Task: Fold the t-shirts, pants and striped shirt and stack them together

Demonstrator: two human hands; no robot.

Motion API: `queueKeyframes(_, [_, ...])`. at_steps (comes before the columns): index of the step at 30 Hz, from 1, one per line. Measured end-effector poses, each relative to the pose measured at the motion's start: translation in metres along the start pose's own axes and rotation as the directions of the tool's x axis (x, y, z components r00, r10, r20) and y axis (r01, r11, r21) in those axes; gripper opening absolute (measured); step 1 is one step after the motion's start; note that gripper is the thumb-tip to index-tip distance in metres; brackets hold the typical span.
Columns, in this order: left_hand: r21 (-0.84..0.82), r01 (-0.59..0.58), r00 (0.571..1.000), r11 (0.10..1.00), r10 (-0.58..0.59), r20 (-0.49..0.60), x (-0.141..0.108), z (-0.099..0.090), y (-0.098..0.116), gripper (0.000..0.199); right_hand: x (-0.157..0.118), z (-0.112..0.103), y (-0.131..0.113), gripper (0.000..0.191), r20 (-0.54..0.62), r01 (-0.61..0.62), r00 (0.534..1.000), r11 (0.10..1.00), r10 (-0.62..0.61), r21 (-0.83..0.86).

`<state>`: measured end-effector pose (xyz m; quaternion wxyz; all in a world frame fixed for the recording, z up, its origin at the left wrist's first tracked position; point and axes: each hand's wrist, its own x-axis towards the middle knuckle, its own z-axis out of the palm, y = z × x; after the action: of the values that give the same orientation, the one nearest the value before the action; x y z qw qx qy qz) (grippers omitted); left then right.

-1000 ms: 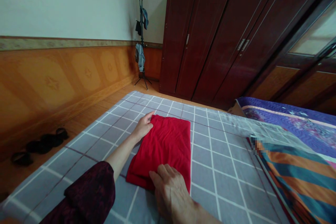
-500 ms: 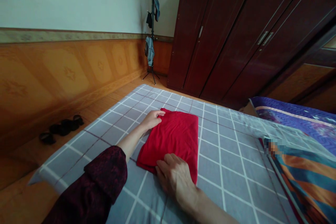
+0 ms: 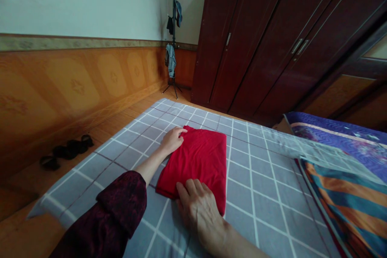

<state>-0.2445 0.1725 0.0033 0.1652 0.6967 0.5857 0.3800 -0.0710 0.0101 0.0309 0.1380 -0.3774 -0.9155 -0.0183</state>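
Observation:
A folded red cloth (image 3: pixel 199 155) lies on the grey checked bedsheet (image 3: pixel 260 193), somewhat wrinkled, its near left corner jutting outward. What kind of garment or cloth it is cannot be made out. At its far left edge, my left hand (image 3: pixel 173 140) holds the border between thumb and fingers, the forearm in a dark maroon patterned sleeve. My right hand (image 3: pixel 201 209) is closed on the near edge, fingers curled over the fabric and knuckles up; some fingertips are hidden.
An orange-and-teal striped cloth (image 3: pixel 353 197) lies on the bed's right side. Purple bedding (image 3: pixel 335 129) is beyond it. Dark red wardrobes (image 3: pixel 256 40) and a coat rack (image 3: pixel 174 36) stand past the bed. Black footwear (image 3: pixel 68 151) sits on the floor at left.
My right hand has shifted slightly at the near edge, its fingers a little less tucked. My left hand stays at the far left edge. The whole view has moved a little.

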Motion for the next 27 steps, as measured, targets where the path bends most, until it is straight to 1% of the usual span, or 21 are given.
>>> queueKeyframes(2, [0.05, -0.013, 1.0, 0.999, 0.013, -0.009, -0.004, -0.001, 0.006, 0.044, 0.0, 0.002, 0.001, 0.016, -0.004, -0.019, 1.0, 0.999, 0.019, -0.036])
queueKeyframes(4, [0.079, -0.043, 0.999, 0.996, 0.045, -0.019, -0.008, -0.001, 0.014, 0.044, 0.0, 0.005, 0.002, 0.015, -0.001, 0.021, 1.0, 0.996, -0.021, -0.082])
queueKeyframes(5, [0.085, -0.076, 0.997, 0.993, 0.077, -0.005, -0.009, -0.001, 0.019, 0.043, 0.0, 0.007, 0.003, 0.015, 0.0, 0.049, 0.999, 0.994, -0.05, -0.1])
queueKeyframes(6, [0.091, -0.12, 0.992, 0.989, 0.117, 0.04, -0.011, 0.0, 0.023, 0.041, -0.001, 0.008, 0.003, 0.015, 0.0, 0.075, 0.997, 0.991, -0.075, -0.112])
queueKeyframes(8, [0.103, -0.198, 0.968, 0.975, 0.179, 0.174, -0.014, 0.002, 0.029, 0.039, -0.001, 0.008, 0.003, 0.014, -0.004, 0.106, 0.994, 0.987, -0.107, -0.118])
queueKeyframes(9, [0.113, -0.217, 0.955, 0.97, 0.186, 0.233, -0.016, 0.004, 0.03, 0.04, -0.002, 0.008, 0.003, 0.014, -0.008, 0.111, 0.994, 0.986, -0.112, -0.121])
queueKeyframes(10, [0.129, -0.216, 0.947, 0.968, 0.176, 0.269, -0.017, 0.005, 0.031, 0.042, -0.002, 0.007, 0.002, 0.014, -0.012, 0.11, 0.994, 0.986, -0.112, -0.128])
queueKeyframes(11, [0.149, -0.201, 0.95, 0.968, 0.156, 0.272, -0.018, 0.007, 0.031, 0.044, -0.002, 0.006, 0.002, 0.014, -0.015, 0.111, 0.993, 0.985, -0.114, -0.134])
queueKeyframes(12, [0.16, -0.187, 0.957, 0.969, 0.143, 0.252, -0.02, 0.008, 0.032, 0.045, -0.002, 0.005, 0.002, 0.014, -0.016, 0.117, 0.993, 0.983, -0.121, -0.14])
queueKeyframes(13, [0.156, -0.193, 0.959, 0.969, 0.153, 0.237, -0.02, 0.01, 0.033, 0.047, -0.002, 0.005, 0.002, 0.014, -0.015, 0.124, 0.992, 0.982, -0.128, -0.144])
queueKeyframes(14, [0.139, -0.218, 0.953, 0.966, 0.18, 0.245, -0.021, 0.011, 0.034, 0.048, -0.002, 0.005, 0.002, 0.014, -0.015, 0.131, 0.991, 0.98, -0.135, -0.152])
queueKeyframes(16, [0.092, -0.265, 0.926, 0.96, 0.227, 0.302, -0.022, 0.014, 0.036, 0.052, -0.002, 0.007, 0.001, 0.014, -0.013, 0.141, 0.989, 0.976, -0.145, -0.168])
queueKeyframes(17, [0.079, -0.263, 0.916, 0.962, 0.222, 0.334, -0.022, 0.016, 0.036, 0.054, -0.002, 0.009, 0.001, 0.013, -0.015, 0.144, 0.989, 0.974, -0.148, -0.176])
queueKeyframes(18, [0.086, -0.237, 0.916, 0.968, 0.193, 0.352, -0.021, 0.017, 0.037, 0.055, -0.002, 0.011, 0.001, 0.013, -0.021, 0.143, 0.989, 0.973, -0.149, -0.184])
queueKeyframes(20, [0.131, -0.161, 0.941, 0.978, 0.112, 0.321, -0.021, 0.019, 0.038, 0.056, -0.002, 0.014, -0.001, 0.012, -0.031, 0.143, 0.988, 0.971, -0.152, -0.192])
queueKeyframes(21, [0.143, -0.148, 0.951, 0.979, 0.101, 0.293, -0.021, 0.02, 0.039, 0.055, -0.002, 0.014, -0.002, 0.012, -0.036, 0.139, 0.988, 0.971, -0.149, -0.194])
queueKeyframes(22, [0.141, -0.162, 0.953, 0.977, 0.118, 0.277, -0.022, 0.021, 0.041, 0.053, -0.002, 0.013, -0.003, 0.012, -0.04, 0.133, 0.989, 0.972, -0.143, -0.192])
queueKeyframes(23, [0.125, -0.196, 0.947, 0.973, 0.155, 0.281, -0.023, 0.022, 0.042, 0.052, -0.001, 0.011, -0.003, 0.012, -0.039, 0.127, 0.99, 0.976, -0.136, -0.178])
queueKeyframes(25, [0.081, -0.275, 0.912, 0.958, 0.233, 0.338, -0.027, 0.024, 0.046, 0.053, -0.001, 0.005, -0.002, 0.011, -0.025, 0.113, 0.993, 0.988, -0.117, -0.104])
queueKeyframes(27, [0.061, -0.308, 0.876, 0.949, 0.258, 0.407, -0.031, 0.025, 0.048, 0.054, -0.002, -0.003, 0.003, 0.008, 0.0, 0.07, 0.998, 0.997, -0.07, -0.031])
